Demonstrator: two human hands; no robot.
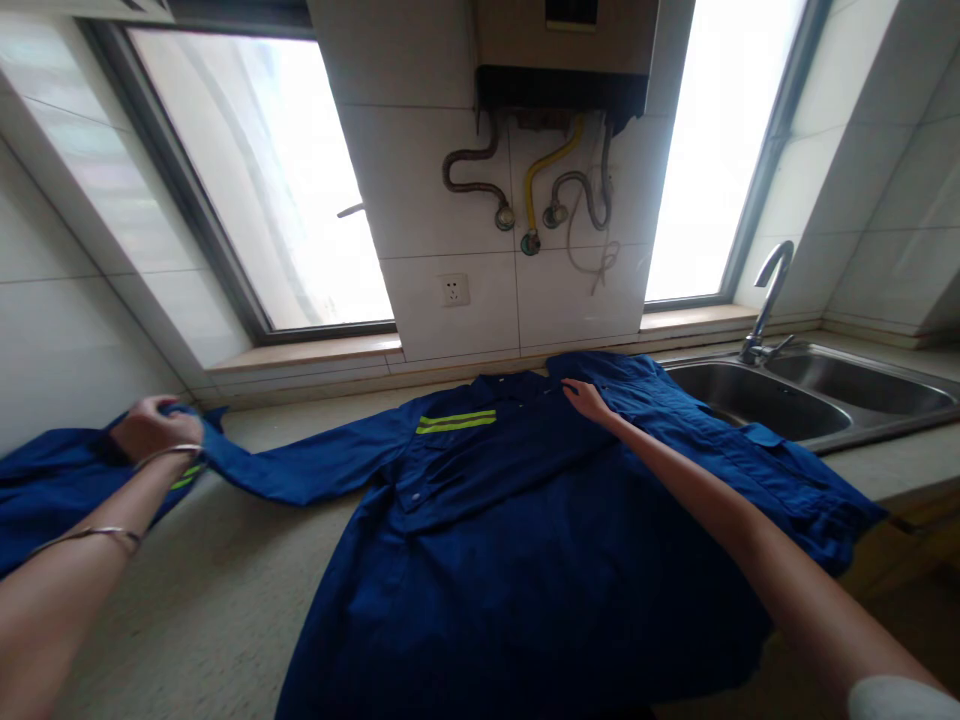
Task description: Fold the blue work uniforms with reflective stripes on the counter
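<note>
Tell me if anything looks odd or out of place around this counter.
The rightmost blue garment lies against the sink, seemingly over its rim, an odd spot for clothing. Below the wall heater, a thin cord dangles in a loose tangle. No spill is visible.

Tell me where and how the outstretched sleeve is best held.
Probably mid-length, across its width, coming from above on the near side: the sleeve runs out narrow from the jacket, with counter showing along its near edge.
</note>
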